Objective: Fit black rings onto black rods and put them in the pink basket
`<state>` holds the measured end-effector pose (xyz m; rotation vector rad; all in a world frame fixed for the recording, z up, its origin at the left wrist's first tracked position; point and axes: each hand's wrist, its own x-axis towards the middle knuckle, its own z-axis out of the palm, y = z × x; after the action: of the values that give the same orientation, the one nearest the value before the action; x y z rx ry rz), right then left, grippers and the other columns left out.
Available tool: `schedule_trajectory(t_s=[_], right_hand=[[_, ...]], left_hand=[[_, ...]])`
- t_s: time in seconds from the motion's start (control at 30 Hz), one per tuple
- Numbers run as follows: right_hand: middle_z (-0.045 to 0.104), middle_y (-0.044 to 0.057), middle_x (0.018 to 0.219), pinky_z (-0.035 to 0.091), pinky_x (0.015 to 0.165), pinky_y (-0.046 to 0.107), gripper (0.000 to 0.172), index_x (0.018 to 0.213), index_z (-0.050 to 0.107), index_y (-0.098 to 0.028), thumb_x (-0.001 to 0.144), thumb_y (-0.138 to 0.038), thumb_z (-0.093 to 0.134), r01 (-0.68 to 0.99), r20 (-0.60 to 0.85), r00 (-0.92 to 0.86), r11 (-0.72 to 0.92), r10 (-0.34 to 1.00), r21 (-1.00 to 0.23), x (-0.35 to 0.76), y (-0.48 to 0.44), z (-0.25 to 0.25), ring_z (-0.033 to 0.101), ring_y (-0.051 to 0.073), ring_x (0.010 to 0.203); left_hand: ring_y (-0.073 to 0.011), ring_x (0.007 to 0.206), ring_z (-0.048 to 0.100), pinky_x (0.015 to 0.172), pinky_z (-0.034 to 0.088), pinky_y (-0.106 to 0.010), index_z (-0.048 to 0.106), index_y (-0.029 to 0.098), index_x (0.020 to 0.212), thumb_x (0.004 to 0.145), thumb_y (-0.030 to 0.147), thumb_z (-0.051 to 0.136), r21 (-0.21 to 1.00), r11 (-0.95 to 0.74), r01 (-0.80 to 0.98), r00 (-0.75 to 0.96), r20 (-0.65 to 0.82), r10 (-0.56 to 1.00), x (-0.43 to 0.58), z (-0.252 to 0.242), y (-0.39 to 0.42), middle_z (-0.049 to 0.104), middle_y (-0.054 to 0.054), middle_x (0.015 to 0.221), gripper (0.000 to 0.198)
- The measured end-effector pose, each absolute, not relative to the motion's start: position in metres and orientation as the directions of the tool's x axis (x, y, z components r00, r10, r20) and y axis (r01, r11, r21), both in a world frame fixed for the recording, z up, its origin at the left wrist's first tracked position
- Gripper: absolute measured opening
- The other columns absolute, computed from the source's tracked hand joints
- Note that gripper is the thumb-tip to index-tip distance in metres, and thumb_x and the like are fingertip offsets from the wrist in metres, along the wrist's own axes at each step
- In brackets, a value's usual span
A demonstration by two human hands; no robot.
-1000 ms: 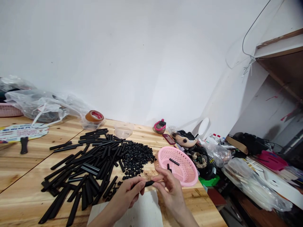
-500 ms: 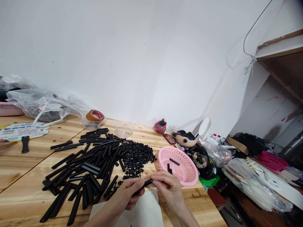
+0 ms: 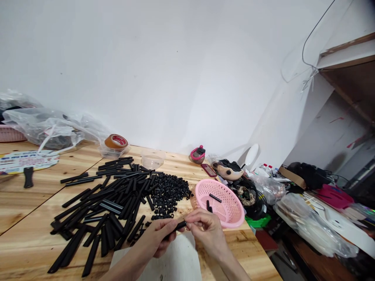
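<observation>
I see the left hand point(image 3: 159, 236) grip a black tube point(image 3: 181, 225), apparently steadying it; the right hand point(image 3: 207, 231) pinches its end. The pink basket point(image 3: 227, 212) sits near, likely for reach.

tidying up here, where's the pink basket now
In the head view, the pink basket sits right of centre on the table, just beyond the right hand.

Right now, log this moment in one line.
left hand: gripping black tube | right hand: pinching its end | pink basket: beyond right hand, black pieces inside
</observation>
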<state>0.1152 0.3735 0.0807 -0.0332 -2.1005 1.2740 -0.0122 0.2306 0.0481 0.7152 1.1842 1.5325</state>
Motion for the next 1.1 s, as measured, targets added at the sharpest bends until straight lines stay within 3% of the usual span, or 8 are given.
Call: schedule_trajectory(t_s=[0.3,0.5,0.7,0.93,1.1], right_hand=[[0.073,0.006,0.081,0.053,0.067,0.025,0.012,0.073,0.079,-0.020,0.069,-0.010,0.074,-0.246,0.376,-0.820,0.327,0.432,-0.912,0.111,0.372,0.082,0.068,0.017,0.076],[0.072,0.001,0.069,0.044,0.054,0.018,0.011,0.073,0.076,-0.018,0.064,-0.015,0.080,-0.182,0.217,-0.844,0.119,0.491,-0.976,0.107,0.375,0.074,0.061,0.009,0.056],[0.069,-0.001,0.063,0.041,0.052,0.016,0.013,0.074,0.075,-0.017,0.063,-0.012,0.080,-0.173,0.197,-0.854,0.095,0.481,-0.980,0.107,0.374,0.077,0.057,0.007,0.052],[0.071,0.002,0.073,0.044,0.055,0.018,0.012,0.076,0.076,-0.018,0.067,-0.009,0.073,-0.120,0.279,-0.834,0.338,0.475,-0.933,0.111,0.372,0.086,0.061,0.010,0.060],[0.071,0.004,0.076,0.045,0.053,0.019,0.007,0.074,0.075,-0.017,0.069,-0.013,0.074,-0.145,0.326,-0.824,0.383,0.463,-0.912,0.108,0.370,0.092,0.062,0.011,0.059]], left_hand=[[-0.0030,0.039,0.017,0.037,0.008,-0.019,0.048,0.018,0.065,0.071,0.072,0.061,0.983,0.030,-0.184,-0.376,-0.098,0.921,-0.010,0.061,0.227,0.033,0.010,0.049,0.056],[-0.0059,0.038,0.019,0.036,0.012,-0.020,0.046,0.020,0.063,0.076,0.075,0.051,1.000,0.005,-0.019,-0.421,-0.012,0.907,-0.012,0.055,0.230,0.028,0.011,0.044,0.056],[-0.0073,0.041,0.024,0.040,0.014,-0.020,0.046,0.020,0.063,0.082,0.072,0.045,0.990,0.019,0.143,-0.456,0.049,0.889,-0.011,0.058,0.228,0.030,0.009,0.048,0.055],[-0.0056,0.036,0.014,0.035,0.010,-0.020,0.046,0.021,0.063,0.070,0.078,0.055,0.996,0.000,-0.091,-0.406,-0.037,0.913,-0.011,0.063,0.229,0.024,0.013,0.041,0.058],[-0.0036,0.040,0.012,0.038,0.005,-0.020,0.047,0.019,0.065,0.070,0.074,0.060,0.974,-0.019,-0.226,-0.388,-0.072,0.919,-0.011,0.066,0.226,0.029,0.011,0.049,0.057]])
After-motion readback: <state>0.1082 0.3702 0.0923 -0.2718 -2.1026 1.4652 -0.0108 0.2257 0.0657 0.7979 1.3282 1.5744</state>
